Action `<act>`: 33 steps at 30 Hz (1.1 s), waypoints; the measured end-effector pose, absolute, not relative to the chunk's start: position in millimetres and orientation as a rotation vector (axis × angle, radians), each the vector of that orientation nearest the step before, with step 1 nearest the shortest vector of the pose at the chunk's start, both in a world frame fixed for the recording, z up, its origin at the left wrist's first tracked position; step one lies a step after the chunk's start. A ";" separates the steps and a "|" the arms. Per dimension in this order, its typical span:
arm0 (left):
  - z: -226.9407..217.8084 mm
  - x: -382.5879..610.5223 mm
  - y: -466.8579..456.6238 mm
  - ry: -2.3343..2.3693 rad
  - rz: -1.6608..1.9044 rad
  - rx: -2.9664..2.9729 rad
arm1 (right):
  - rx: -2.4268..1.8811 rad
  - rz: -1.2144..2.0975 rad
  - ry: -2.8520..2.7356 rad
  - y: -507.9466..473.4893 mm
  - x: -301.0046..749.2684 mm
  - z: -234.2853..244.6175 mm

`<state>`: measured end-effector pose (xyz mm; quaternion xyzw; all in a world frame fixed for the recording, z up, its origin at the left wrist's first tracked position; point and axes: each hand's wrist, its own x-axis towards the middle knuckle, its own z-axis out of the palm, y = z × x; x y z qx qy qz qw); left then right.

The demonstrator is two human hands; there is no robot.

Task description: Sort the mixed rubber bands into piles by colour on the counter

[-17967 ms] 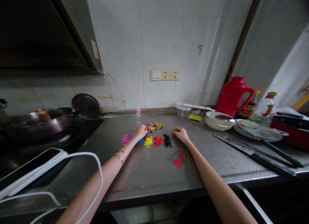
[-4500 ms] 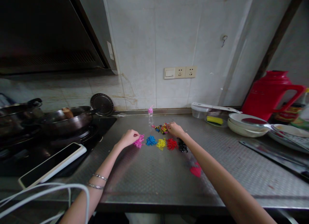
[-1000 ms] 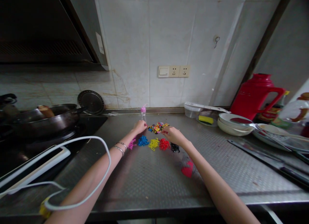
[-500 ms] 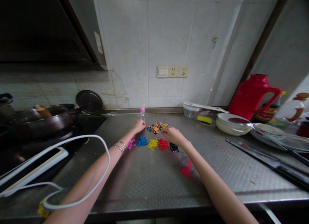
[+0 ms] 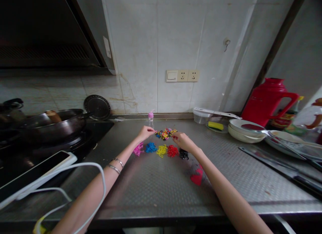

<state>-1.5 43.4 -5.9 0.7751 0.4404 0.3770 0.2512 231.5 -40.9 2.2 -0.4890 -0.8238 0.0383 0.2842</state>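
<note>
Mixed pile (image 5: 166, 134) of small coloured bands lies between the two hands, at the fingertips. Left hand (image 5: 145, 132) and right hand (image 5: 182, 141) are pinched at its edges; whether a band is held cannot be told. Sorted piles lie just nearer than the hands: pink (image 5: 138, 148), blue (image 5: 150, 147), yellow (image 5: 162, 150), red (image 5: 172, 151), black (image 5: 183, 154). Judgement: one band should be pinched at a time and the piles kept apart.

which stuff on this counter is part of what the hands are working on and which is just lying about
In hand: left hand, right hand, mixed pile of bands, pink pile, blue pile, yellow pile, red pile, black pile.

Lying about: wok, phone, pink-capped bottle, yellow sponge, white bowls, red jug, knife.
</note>
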 end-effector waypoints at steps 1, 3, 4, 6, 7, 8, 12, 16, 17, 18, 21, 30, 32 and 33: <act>-3.5 0.0 36.5 1.170 1.028 2.094 | -1.276 0.121 -2.189 -40.3 230.6 1.4; 2.2 3.2 21.9 1.114 1.019 2.062 | -1.218 0.167 -2.152 -39.4 228.3 -0.1; 4.9 4.8 15.0 1.097 1.012 2.045 | -1.191 0.191 -2.129 -39.1 227.0 -1.0; 8.8 7.8 3.9 1.075 0.987 2.018 | -1.137 0.232 -2.090 -38.8 224.0 -3.1; 9.7 9.2 0.2 1.066 0.977 2.006 | -1.111 0.249 -2.075 -38.7 222.4 -4.4; 9.8 10.7 -2.3 1.053 0.968 1.994 | -1.086 0.268 -2.066 -38.6 220.7 -5.8; 5.5 19.3 -5.7 1.010 0.963 1.930 | -1.026 0.367 -2.044 -38.0 213.5 -10.6; 4.9 30.5 -12.9 1.024 0.922 1.864 | -0.995 0.455 -2.054 -38.4 208.6 -11.1; 5.9 32.7 -15.7 1.037 0.902 1.848 | -0.995 0.467 -2.058 -38.7 208.0 -10.6; 6.9 34.2 -18.4 1.051 0.883 1.833 | -0.997 0.469 -2.062 -39.0 207.8 -10.0; 8.6 35.5 -23.7 1.077 0.857 1.802 | -1.003 0.446 -2.078 -40.5 207.9 -8.4; 3.0 29.8 -23.6 1.052 0.818 1.754 | -1.055 0.383 -2.119 -40.7 212.2 -8.0; 3.4 28.7 -24.6 1.046 0.814 1.742 | -1.076 0.364 -2.118 -39.4 215.2 -8.8; 3.9 27.8 -25.1 1.042 0.813 1.737 | -1.086 0.352 -2.118 -38.8 216.8 -9.0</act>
